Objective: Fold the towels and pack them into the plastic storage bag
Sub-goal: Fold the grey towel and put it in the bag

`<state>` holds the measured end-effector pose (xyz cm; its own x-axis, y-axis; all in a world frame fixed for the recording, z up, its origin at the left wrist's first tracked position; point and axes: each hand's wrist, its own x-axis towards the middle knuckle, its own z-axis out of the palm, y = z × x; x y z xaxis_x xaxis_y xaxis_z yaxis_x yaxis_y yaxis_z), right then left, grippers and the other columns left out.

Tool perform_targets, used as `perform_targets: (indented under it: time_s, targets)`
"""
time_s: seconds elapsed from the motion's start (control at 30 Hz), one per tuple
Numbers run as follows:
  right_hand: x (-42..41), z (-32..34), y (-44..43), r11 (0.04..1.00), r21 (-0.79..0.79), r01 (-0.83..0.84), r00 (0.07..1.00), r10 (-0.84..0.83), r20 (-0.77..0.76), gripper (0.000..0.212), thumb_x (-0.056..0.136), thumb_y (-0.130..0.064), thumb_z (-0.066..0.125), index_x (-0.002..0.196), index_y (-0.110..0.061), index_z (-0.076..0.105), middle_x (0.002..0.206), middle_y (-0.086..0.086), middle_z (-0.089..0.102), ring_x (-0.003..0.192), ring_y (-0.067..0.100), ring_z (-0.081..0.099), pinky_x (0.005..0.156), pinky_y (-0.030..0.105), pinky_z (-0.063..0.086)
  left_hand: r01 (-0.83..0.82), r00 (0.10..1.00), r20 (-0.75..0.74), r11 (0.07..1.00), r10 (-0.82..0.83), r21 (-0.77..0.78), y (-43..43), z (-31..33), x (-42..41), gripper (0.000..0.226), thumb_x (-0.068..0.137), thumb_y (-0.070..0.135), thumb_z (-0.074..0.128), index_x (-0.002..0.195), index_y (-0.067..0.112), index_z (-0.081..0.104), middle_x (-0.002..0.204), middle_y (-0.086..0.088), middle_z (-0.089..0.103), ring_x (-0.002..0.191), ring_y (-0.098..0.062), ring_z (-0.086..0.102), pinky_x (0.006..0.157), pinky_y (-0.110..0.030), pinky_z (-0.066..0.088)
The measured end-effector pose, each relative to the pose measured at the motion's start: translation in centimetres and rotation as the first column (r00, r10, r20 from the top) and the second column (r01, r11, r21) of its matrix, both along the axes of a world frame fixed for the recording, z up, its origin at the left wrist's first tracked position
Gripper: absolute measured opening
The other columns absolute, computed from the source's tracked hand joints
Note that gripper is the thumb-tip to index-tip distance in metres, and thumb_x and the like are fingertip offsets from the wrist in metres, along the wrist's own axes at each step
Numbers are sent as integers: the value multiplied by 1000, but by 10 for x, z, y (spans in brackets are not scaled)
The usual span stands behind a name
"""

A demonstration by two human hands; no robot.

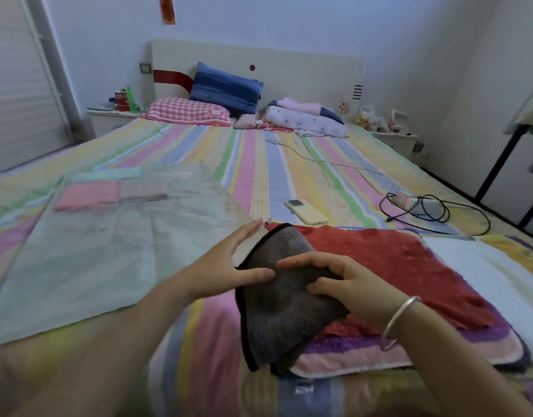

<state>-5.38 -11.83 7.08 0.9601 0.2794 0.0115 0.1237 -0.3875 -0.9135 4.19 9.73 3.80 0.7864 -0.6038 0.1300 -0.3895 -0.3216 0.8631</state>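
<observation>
The grey towel (277, 311) lies half-folded on the red towel (394, 260) near the foot of the bed (259, 164). The right hand (349, 284) grips its fold with curled fingers. The left hand (226, 260) is spread wide, thumb on the towel's edge. Best to smooth outward with the left, square the black-trimmed edges (they look skewed), then carry it to the bag (94, 251) just left, where folded towels (86, 195) sit.

Centre frame, your grey towel (283, 308) is plush, matt cloth with a smooth black binding; the red towel (394, 260) beneath it is rougher, coarse terry. At left, the plastic storage bag (94, 251) looks thin, translucent and creased. The bedsheet (259, 164) is smooth woven cloth, your bracelet (400, 320) polished metal, the phone (307, 212) faintly glossy.
</observation>
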Motion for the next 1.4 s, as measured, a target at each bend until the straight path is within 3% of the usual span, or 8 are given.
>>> perform_targets:
  time_s: [0.13,0.27,0.6,0.73,0.9,1.0,1.13,1.4]
  targets:
    - [0,16,20,981,52,-189,976,193,-104,51,88,15,45,105,-24,73,114,-2,69,107,13,64,88,28,53,236,901,-400,963,-168,127,48,14,-2,36,78,25,77,110,18,63,97,12,74,87,-4,68,65,-18,51]
    - [23,-17,44,969,-199,-145,989,136,-59,50,84,1,50,110,-37,70,117,8,67,107,31,62,94,47,50,134,830,-557,980,-28,150,83,-15,-5,29,87,19,69,113,8,64,97,0,75,87,-13,71,72,-24,57]
    - [35,-95,147,448,-838,311,911,111,397,38,89,-38,44,122,-23,54,126,13,47,116,33,42,94,43,36,-431,877,-55,832,477,348,125,-84,10,29,63,44,76,85,26,68,89,4,74,89,-14,70,86,-36,55]
    - [24,-112,177,389,-860,331,933,3,360,101,48,-88,33,117,-21,61,142,31,36,129,51,33,101,65,26,-542,834,136,746,535,386,117,-89,0,31,78,34,76,104,30,58,91,15,60,91,-10,59,79,-26,46]
    - [22,-137,181,440,-856,271,957,-27,289,106,3,-59,76,97,-10,74,115,32,60,105,49,51,87,59,33,-616,786,314,720,533,319,118,-86,-5,35,78,46,70,107,36,54,101,21,58,88,-5,61,74,-28,46]
    - [15,-131,170,397,-886,241,962,23,272,90,20,-58,65,101,-19,69,97,17,61,75,37,57,58,44,43,-595,777,362,787,515,160,126,-88,-2,36,83,37,68,116,34,54,114,18,49,93,0,59,83,-31,49]
    - [26,-106,143,594,-776,212,967,-12,255,54,68,-55,40,112,-30,59,107,1,50,96,27,56,75,33,43,-607,752,420,782,509,140,144,-92,10,28,93,19,56,119,26,56,121,10,55,104,-7,57,88,-33,48]
    - [36,-85,110,931,-120,346,891,-366,-270,14,85,-18,59,72,-14,63,65,3,60,64,19,56,64,29,44,-571,808,405,739,428,358,156,-107,31,29,82,46,71,106,32,65,114,14,65,106,-7,58,85,-26,46]
